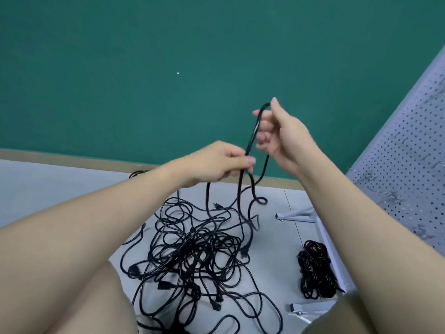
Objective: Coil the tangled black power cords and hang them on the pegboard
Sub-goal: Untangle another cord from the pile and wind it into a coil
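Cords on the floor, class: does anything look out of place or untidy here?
Yes. The big pile of cords lies knotted on the floor, unlike the bundle beside the pegboard. Both hands, left and right, hold one cord up.

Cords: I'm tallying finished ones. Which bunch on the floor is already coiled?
The small bundle beside the pegboard's foot, wound tight; the big pile at centre is loose and tangled.

Bright, even indoor light with soft faint shadows; wide-angle bending at the edges, slight motion blur throughout.
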